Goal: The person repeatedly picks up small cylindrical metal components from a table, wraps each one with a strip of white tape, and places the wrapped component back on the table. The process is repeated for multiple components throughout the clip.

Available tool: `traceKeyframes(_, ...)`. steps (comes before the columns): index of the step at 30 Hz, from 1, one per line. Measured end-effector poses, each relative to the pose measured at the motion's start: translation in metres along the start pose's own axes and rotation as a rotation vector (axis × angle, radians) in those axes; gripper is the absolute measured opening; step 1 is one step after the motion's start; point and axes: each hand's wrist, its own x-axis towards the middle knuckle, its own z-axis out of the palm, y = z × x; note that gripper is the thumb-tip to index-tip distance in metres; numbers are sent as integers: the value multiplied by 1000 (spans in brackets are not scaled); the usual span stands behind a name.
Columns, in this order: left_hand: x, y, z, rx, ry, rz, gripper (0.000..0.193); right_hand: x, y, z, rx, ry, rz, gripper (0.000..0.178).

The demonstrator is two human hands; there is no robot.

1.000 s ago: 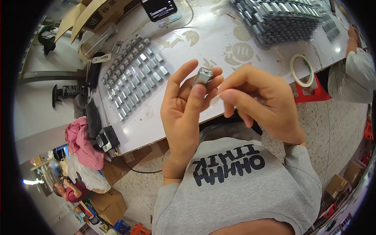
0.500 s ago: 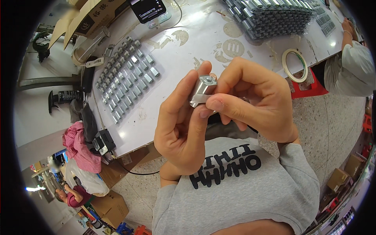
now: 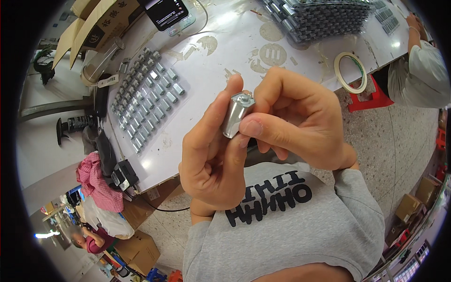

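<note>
A small silver electric motor (image 3: pixel 236 116), flat-sided with a round boss on its end, is held up tilted over the table's front edge. My left hand (image 3: pixel 209 157) grips it from the left, between fingers and thumb. My right hand (image 3: pixel 300 124) is closed against its other side, the thumb pressed on the lower part of the casing. The right fingertips behind the motor are partly hidden. Left of my hands, rows of similar motors (image 3: pixel 155 101) stand in a clear plastic tray on the white table (image 3: pixel 197 70).
Stacked trays of motors (image 3: pixel 324 23) fill the far right. A masking tape roll (image 3: pixel 338 73) lies at the right edge, near a red stool (image 3: pixel 371 101). A phone (image 3: pixel 164 16) and cardboard box (image 3: pixel 105 23) are at the back left. Another person's arm (image 3: pixel 414 37) rests at far right.
The light strip that stuck out across the motor's lower part no longer shows as a loose end. My right thumb has shifted slightly left onto the casing. The view has moved a little.
</note>
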Motion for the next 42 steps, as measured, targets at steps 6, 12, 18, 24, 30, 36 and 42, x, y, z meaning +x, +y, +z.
traceKeyframes(6,-4,7,27,254,248,-100,34,1,11,-12,-80,-39,-31,19)
traceKeyframes(12,4,4,36,690,152,-155,36,12,26,-24,-235,17,-153,28)
traceKeyframes(18,9,-2,26,832,192,-127,20,7,17,-37,-473,-30,-168,34)
traceKeyframes(24,11,-2,14,535,219,-265,19,6,4,-37,-443,-122,-143,25)
traceKeyframes(30,18,-2,19,289,224,-229,29,6,3,-39,-597,-128,-272,18)
traceKeyframes(36,18,-1,14,127,168,-201,33,6,-2,-30,-645,-133,-192,14)
traceKeyframes(42,16,-4,-1,41,-12,-208,39,9,3,-29,-550,-125,-250,14)
